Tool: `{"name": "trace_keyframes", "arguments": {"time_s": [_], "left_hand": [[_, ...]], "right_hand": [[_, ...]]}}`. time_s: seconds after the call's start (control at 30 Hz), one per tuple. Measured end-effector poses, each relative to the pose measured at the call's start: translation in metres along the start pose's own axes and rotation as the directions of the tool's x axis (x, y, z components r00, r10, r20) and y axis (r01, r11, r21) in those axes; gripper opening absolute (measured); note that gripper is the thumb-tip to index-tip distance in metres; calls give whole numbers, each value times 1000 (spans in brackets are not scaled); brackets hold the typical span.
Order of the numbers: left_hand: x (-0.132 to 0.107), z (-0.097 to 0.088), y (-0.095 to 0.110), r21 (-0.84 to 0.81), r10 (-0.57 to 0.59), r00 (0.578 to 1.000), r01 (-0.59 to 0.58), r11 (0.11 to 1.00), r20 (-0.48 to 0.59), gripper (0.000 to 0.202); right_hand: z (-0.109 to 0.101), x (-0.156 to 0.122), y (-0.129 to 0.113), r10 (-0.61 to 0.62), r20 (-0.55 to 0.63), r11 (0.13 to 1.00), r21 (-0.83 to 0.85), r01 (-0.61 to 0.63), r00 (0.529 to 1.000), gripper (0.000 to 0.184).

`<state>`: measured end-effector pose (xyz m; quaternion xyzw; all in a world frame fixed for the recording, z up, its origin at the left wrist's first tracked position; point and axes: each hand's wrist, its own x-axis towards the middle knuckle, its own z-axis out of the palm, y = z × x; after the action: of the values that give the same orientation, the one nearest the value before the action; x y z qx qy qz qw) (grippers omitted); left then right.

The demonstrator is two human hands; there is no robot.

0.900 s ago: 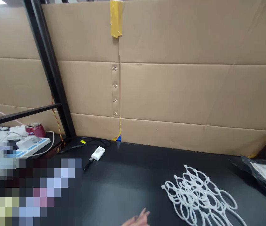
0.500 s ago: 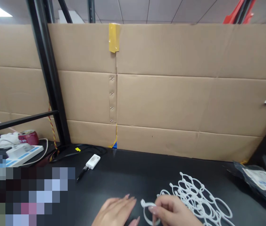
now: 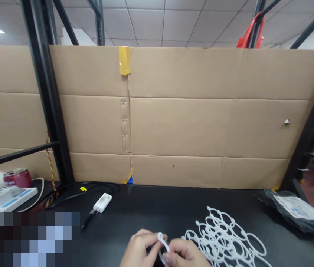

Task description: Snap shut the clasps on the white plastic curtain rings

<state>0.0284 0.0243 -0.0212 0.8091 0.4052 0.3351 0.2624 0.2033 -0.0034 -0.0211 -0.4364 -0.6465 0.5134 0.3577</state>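
Both hands meet low at the front edge of the view, over the black bench. A small white plastic ring stands between them, partly hidden by the hands. The left hand has its fingers curled together around one side of the ring, and the right hand has its fingers closed on the ring's lower part, so it is clamped from both sides. Just right of the right hand lies a tangled pile of linked white plastic loops, flat on the bench. Farther back are a white plug-in adapter with a black cord and a black cable. To the right sits a black bag with a white label; to the left are a white power strip and a red can. A cardboard wall rises behind the bench. The bench's lower left corner is blurred out.
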Motion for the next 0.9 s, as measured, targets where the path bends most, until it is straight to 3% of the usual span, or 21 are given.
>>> {"name": "trace_keyframes", "arguments": {"time_s": [0.3,0.47,0.57,0.7,0.8,0.9], "left_hand": [[-7,1,10,31,59,995,-57,998,-86,30],[-12,1,12,91,75,990,-64,994,-119,31],[-7,-5,0,178,101,985,-75,981,-143,28],[13,-20,-30,335,182,969,-118,935,-165,22],[28,-28,-49,420,234,962,-156,894,-142,23],[33,-31,-61,476,260,958,-173,863,-124,24]], "right_hand": [[14,-10,0,-7,-65,999,-49,4,998,59],[14,-18,-10,4,-73,992,-126,-13,997,48],[-7,-21,-25,-6,-92,971,-238,-16,996,32],[-57,-26,-36,-53,-189,883,-467,-42,981,22],[-86,-30,-33,-46,-202,802,-591,-84,978,29],[-98,-35,-28,-17,-172,738,-667,-104,985,34]]}}
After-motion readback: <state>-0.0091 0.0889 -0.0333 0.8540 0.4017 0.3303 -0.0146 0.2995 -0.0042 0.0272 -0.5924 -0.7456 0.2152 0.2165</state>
